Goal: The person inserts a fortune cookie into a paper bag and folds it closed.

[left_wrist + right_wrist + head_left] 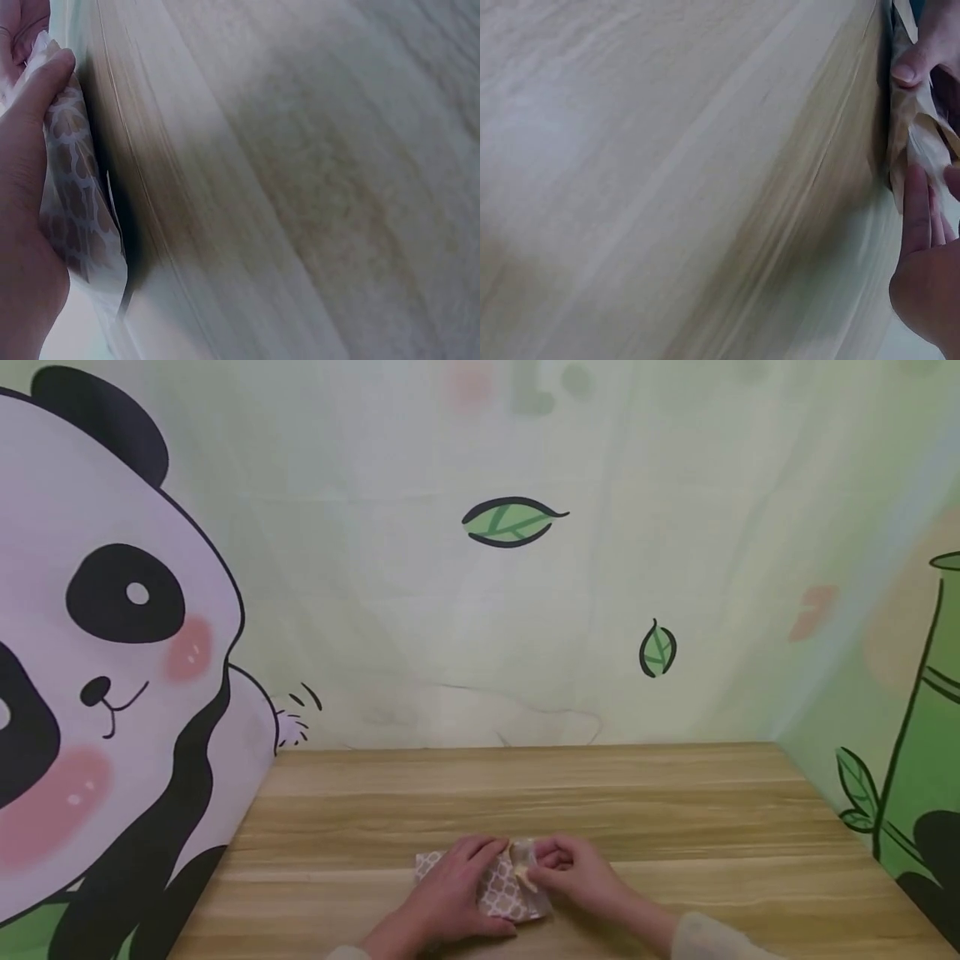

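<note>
Tan-and-white lattice-print flat packet [501, 893] lay on or just above the near part of the light-brown wood-grain table [337, 810], contact unclear. L hand [453, 893] gripped its mid part, thumb on near edge, fingers twd far edge. R hand [576, 870], thumb & fingers nearly together, pinched the packet's crinkled R end, w/ pale-yellow bit [522, 872] showing.

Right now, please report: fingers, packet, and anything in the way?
Left fingers gripping patterned packet. Right fingers pinching its right end. No obstruction visible.

2 pale cream slvs [711, 937], L+R
</note>
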Tool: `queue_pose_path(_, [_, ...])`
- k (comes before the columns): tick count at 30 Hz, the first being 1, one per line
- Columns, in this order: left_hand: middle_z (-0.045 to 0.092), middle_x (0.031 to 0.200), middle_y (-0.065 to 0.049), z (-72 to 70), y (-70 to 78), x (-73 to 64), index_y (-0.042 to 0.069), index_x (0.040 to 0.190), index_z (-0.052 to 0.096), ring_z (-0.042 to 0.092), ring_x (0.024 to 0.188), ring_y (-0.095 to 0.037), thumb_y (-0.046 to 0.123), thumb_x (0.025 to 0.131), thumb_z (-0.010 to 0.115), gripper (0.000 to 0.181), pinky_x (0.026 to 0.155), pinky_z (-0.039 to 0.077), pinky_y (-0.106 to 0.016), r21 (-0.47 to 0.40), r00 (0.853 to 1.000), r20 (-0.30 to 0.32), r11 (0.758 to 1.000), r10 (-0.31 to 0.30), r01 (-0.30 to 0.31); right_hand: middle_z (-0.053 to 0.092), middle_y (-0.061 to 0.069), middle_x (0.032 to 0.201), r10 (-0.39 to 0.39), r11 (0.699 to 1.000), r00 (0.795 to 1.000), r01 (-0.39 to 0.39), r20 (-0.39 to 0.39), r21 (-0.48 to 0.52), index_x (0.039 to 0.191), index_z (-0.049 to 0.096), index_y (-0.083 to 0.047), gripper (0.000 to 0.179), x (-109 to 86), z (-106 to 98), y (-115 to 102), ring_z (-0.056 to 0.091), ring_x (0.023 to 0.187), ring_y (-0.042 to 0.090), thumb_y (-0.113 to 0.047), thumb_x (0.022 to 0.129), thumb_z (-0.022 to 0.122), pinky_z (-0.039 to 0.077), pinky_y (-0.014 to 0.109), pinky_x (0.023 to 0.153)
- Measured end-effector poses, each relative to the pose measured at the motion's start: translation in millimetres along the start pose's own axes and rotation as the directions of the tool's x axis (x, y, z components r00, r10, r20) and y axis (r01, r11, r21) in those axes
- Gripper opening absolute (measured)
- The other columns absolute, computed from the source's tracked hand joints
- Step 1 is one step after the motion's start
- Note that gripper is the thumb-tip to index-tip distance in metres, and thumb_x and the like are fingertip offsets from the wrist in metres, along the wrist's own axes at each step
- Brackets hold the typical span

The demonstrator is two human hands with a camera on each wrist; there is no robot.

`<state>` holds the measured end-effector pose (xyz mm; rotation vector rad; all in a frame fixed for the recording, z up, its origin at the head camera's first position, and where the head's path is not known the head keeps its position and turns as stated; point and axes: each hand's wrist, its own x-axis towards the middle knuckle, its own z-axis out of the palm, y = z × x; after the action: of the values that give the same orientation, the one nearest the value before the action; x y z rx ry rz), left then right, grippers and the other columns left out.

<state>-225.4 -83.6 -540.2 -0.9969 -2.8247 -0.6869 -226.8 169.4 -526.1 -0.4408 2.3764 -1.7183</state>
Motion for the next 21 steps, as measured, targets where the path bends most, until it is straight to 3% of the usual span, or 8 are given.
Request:
queue_pose_path(7, [0.055,0.151,-0.003,0.3,3.2,3.2,0.013,0.159,0.048,0.053,0.138,-0.022,0.066,0.074,0.09,0.109,0.117,0.048,-0.044,0.033,0.998,0.0,0.997,0.071,-0.071,0.074,0.009,0.091,-0.007,1.0,1.0,0.007,0.0,-0.001,0.106,0.067,0.009,0.025,-3.2,-2.0,5.9,0.068,0.079,0.009,-0.002,0.09,0.083,0.058,0.019,0.07])
queue_pose_path(15, [0.057,0.149,-0.001,-4.2,4.0,5.3,0.014,0.159,0.049,0.054,0.137,-0.02,0.065,0.074,0.09,0.107,0.116,0.048,-0.042,0.045,0.997,0.014,0.996,0.071,-0.071,0.076,0.01,0.092,-0.023,1.0,0.999,0.023,-0.032,-0.012,0.104,0.068,0.005,0.024,-1.7,9.5,4.8,0.07,0.08,0.012,-0.006,0.09,0.084,0.058,0.02,0.07])
queue_pose_path(21, [0.056,0.15,-0.002,-6.7,3.0,4.5,0.014,0.159,0.048,0.053,0.137,-0.02,0.064,0.075,0.09,0.107,0.117,0.048,-0.042,0.032,0.998,0.035,0.998,0.058,-0.06,0.077,0.008,0.09,0.013,1.0,0.998,-0.015,-0.055,-0.025,0.103,0.068,0.005,0.025,-5.7,4.7,0.4,0.071,0.081,0.012,-0.007,0.09,0.085,0.059,0.02,0.07])
